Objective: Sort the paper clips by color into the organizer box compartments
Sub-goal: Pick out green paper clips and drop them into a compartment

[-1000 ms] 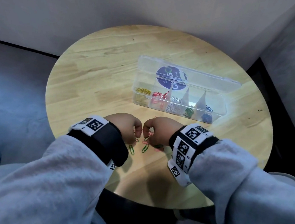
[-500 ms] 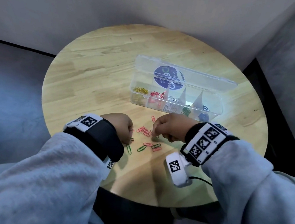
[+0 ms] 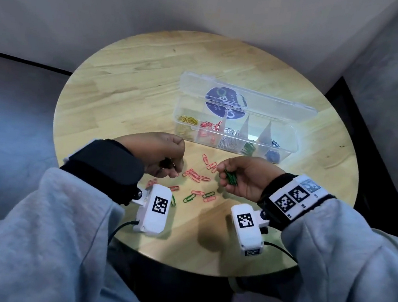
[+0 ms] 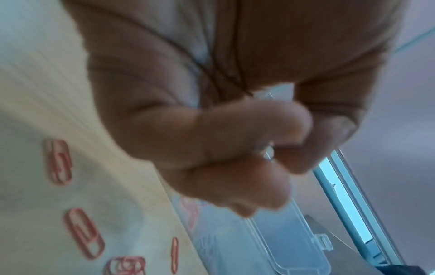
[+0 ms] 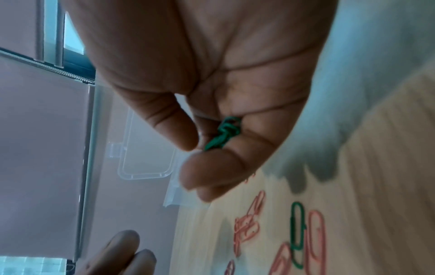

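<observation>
While your right hand (image 3: 247, 176) sits right of centre in the head view, its curled fingers and thumb pinch a small bunch of green paper clips (image 3: 230, 177), which the right wrist view shows tucked against the palm (image 5: 223, 133). Your left hand (image 3: 157, 156) is at centre left of the frame, fingers curled in tight; something small and dark shows under them, and the blurred left wrist view (image 4: 226, 141) does not let me tell what, so I cannot say whether it holds a clip. Between your two hands, loose red and pink paper clips (image 3: 196, 175) lie scattered on the round light wooden table (image 3: 125, 92), with a few loose green clips (image 3: 209, 195) among them toward the lower centre. Above the hands, in the upper right of the tabletop, stands the clear plastic organizer box (image 3: 290, 148) with its lid open and tilted back. Its compartments run left to right across the frame: yellow clips (image 3: 188, 119), red clips (image 3: 208, 127), silver clips (image 3: 229, 139), green clips (image 3: 248, 148), then blue clips (image 3: 272, 155) at the right end. A round dark blue sticker (image 3: 223, 104) shows on the open lid.
</observation>
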Demonstrator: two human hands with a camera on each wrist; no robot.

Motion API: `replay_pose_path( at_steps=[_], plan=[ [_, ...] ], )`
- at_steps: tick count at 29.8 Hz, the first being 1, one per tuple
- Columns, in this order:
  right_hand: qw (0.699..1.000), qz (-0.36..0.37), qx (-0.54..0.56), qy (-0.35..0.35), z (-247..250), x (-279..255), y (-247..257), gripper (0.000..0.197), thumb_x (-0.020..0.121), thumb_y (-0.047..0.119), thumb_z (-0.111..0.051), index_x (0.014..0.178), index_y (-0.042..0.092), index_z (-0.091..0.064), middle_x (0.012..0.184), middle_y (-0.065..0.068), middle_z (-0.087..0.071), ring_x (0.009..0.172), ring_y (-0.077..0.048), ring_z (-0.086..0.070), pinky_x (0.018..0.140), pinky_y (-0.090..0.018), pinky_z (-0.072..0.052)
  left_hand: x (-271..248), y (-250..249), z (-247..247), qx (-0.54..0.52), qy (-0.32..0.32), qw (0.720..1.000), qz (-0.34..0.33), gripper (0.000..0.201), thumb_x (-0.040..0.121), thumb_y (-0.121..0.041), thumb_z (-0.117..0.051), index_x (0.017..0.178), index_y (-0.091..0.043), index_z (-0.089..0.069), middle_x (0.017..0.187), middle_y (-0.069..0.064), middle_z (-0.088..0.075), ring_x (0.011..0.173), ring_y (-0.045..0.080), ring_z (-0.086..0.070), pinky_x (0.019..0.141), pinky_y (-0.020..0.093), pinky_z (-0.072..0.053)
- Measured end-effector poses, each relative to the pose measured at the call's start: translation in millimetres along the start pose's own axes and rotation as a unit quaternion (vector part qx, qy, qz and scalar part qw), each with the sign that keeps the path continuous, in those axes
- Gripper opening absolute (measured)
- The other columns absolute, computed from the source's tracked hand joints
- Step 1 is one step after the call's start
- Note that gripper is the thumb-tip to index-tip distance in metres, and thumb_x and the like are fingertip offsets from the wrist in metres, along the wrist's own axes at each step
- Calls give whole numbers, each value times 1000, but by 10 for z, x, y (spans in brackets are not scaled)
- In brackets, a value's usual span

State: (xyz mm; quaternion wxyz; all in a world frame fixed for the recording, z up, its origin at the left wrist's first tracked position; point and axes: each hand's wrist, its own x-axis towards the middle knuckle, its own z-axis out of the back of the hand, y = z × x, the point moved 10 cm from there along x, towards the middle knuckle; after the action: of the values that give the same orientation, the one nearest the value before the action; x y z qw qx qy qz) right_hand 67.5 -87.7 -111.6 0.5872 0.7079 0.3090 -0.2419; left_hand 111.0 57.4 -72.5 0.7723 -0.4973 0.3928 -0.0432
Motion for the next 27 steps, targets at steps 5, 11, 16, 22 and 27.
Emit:
replay_pose_path(
  at_steps=[5,11,16,22,27],
  plan=[
    [965,20,-258,-33,8,13,62,16,93,15,-52,78,12,-50,64,-3,-55,55,-15,-47,46,-22,-38,26,50,-48,93,12,996,11,36,82,5,-53,60,-17,-36,47,-3,-45,42,11,-32,42,19,-21],
    [816,57,-569,-87,-111,-30,171,8,79,24,-68,79,28,-61,68,11,-55,66,-9,-51,69,-26,-44,25,104,-25,203,-13,978,33,16,83,-5,-51,78,-20,-52,66,-3,-54,55,14,-42,52,23,-33],
    [755,58,-646,-92,-225,24,131,6,81,21,-64,85,25,-62,79,11,-54,76,-12,-53,67,-25,-46,59,118,-44,131,-22,991,31,31,88,6,-37,79,-19,-52,74,2,-52,59,14,-50,54,21,-39],
    [735,51,-670,-92,-190,19,105,3,81,18,-60,79,20,-61,80,4,-60,76,-15,-55,64,-24,-48,61,142,-47,212,-16,976,49,22,88,-2,-43,76,-16,-54,71,0,-51,62,15,-44,58,24,-34],
    [786,32,-613,-70,-91,3,69,17,76,16,-68,64,22,-57,67,6,-56,65,-11,-51,62,-25,-45,-30,121,-176,461,-11,886,40,13,82,-16,-50,82,-26,-57,67,-12,-51,62,9,-47,55,21,-34]
  ],
)
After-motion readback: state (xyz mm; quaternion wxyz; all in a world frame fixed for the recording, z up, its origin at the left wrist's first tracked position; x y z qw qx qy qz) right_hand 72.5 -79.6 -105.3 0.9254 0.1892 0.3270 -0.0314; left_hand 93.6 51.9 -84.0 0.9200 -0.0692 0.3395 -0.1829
